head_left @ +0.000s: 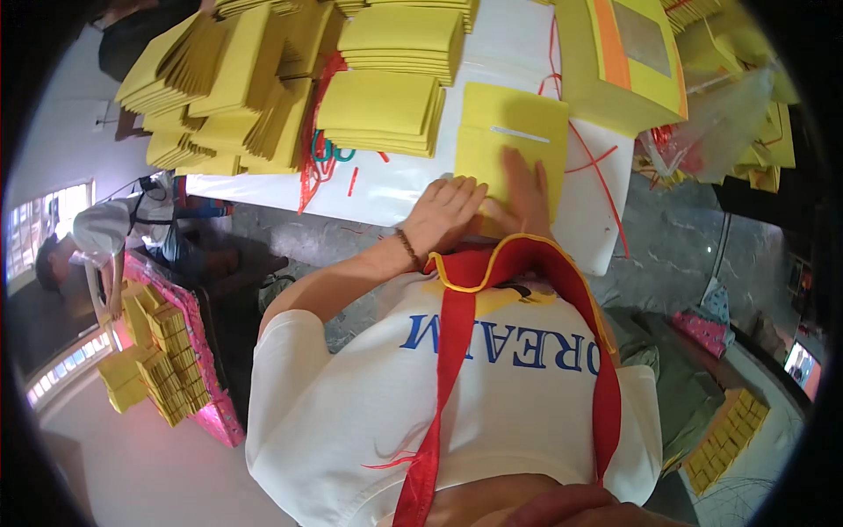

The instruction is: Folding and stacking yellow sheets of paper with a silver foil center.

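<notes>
A yellow paper sheet or folded piece (479, 110) lies at the table's near edge, with a narrow white strip (520, 133) showing across it. My left hand (446, 209) rests on its lower left edge, fingers stretched out and close together. On the lower right part of the same paper my right hand (524, 189) lies with extended fingers, slightly blurred and partly in shadow. Nothing shows gripped in either hand. Just left of the paper is a stack of folded yellow papers (376, 112).
More yellow stacks (237, 79) fill the table's left. Teal-handled scissors (334, 151) and red strips (595, 162) lie about. A large yellow box-like bundle (606, 70) stands at the right, beside a clear plastic bag (720, 127). At far left, another person (110, 233) works beside yellow bundles (167, 351).
</notes>
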Demonstrator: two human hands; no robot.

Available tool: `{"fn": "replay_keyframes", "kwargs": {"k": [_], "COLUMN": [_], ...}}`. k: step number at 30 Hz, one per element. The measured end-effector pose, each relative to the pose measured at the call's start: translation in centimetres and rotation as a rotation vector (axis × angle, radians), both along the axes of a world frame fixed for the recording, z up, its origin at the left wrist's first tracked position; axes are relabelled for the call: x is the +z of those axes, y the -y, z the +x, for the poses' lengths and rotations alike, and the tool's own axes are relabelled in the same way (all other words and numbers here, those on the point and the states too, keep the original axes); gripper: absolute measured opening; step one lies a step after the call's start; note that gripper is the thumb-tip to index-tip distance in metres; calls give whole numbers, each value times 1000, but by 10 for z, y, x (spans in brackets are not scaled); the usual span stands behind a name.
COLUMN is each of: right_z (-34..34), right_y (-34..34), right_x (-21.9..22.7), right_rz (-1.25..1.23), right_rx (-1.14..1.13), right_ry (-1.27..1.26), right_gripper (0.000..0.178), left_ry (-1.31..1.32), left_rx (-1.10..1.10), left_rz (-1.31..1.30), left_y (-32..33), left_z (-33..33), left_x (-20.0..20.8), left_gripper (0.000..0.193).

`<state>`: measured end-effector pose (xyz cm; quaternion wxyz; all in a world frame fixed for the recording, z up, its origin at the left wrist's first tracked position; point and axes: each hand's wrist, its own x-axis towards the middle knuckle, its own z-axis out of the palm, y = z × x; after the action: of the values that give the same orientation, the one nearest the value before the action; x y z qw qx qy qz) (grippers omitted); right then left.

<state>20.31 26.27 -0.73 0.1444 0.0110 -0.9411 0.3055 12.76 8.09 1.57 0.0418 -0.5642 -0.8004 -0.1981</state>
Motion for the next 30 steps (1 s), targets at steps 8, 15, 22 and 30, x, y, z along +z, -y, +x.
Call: {"fn": "replay_keyframes", "kwargs": {"k": [8, 15, 22, 30], "right_z": [10, 4, 21, 41], "right_y": [-46, -69, -84, -63], "right_x": [-24, -8, 13, -13], "right_rz": [-1893, -2235, -2099, -2039], "right_rx": [-86, -6, 414, -57], "right_ry": [-326, -267, -393, -198], "right_gripper": [38, 39, 39, 36], "left_ry": [-402, -346, -567, -526], "left_rx": [42, -84, 27, 184], "left_rz": [-213, -2, 132, -74], "left_y": [-37, -44, 22, 85], "left_z": [9, -19, -82, -158], "left_x": [0, -4, 72, 14], "left_gripper": [40, 29, 38, 35]}}
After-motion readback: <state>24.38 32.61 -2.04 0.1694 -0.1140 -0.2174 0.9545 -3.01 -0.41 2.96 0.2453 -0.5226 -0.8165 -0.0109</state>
